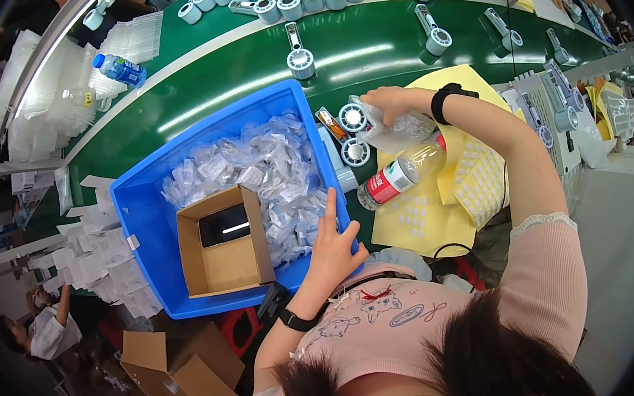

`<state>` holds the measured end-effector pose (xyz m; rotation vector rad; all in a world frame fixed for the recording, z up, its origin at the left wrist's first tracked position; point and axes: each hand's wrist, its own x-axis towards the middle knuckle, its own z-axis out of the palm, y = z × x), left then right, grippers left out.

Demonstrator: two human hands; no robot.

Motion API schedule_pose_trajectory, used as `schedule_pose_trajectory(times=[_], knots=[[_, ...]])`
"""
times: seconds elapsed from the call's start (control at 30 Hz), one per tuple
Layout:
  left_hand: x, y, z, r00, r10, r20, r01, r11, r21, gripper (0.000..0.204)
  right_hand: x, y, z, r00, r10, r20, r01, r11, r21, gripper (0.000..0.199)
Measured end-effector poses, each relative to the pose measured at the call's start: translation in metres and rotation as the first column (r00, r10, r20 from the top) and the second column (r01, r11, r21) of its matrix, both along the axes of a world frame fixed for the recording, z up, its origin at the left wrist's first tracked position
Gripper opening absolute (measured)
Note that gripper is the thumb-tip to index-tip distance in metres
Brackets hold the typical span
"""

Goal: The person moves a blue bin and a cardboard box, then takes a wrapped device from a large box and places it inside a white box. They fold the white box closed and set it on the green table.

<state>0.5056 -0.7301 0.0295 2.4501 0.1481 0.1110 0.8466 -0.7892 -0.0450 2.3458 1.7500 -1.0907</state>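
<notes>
My left hand [329, 249] rests at the right rim of a blue plastic bin [135, 215], its fingers stretched apart and holding nothing. Inside the bin lie many small parts in clear plastic bags [279, 163] and an open cardboard box [225, 272] with a dark, shiny flat object [224, 226] in it. My right hand [390, 104] reaches past the bin and is closed on crinkled clear plastic packaging [406, 130]; its fingertips are partly hidden. Just left of that packaging stand two pale-blue devices with round heads [354, 135].
A red-labelled clear bottle [392, 183] lies on yellow sticker sheets [397, 232]. Several similar devices [301, 62] sit along the green belt [222, 85], with rows beyond. A blue bottle [120, 69] and clear trays [40, 95] are at the far left. An open carton [185, 378] stands below the bin.
</notes>
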Motion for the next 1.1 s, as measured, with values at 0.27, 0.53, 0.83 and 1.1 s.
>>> schedule_pose_trajectory(times=[0.27,0.53,0.83,1.1], knots=[[-0.01,0.007,-0.005,0.999,-0.028,-0.022,0.028,1.0,0.0,0.027,-0.02,-0.011,0.003,0.996,0.053,0.076,-0.044,0.993,-0.111,0.069],[-0.007,0.009,0.002,0.997,-0.072,-0.023,0.073,0.996,0.051,0.036,-0.031,0.057,0.059,0.913,0.353,0.203,-0.23,0.859,-0.458,0.042],[-0.002,0.001,0.011,0.997,-0.052,-0.053,0.056,0.996,0.074,0.041,-0.058,0.093,0.004,0.985,0.168,0.032,-0.169,0.986,0.013,0.038],[0.005,-0.005,0.02,0.994,-0.059,-0.091,0.067,0.994,0.084,0.044,-0.077,0.024,0.086,0.88,0.03,0.473,-0.316,0.781,0.538,0.028]])
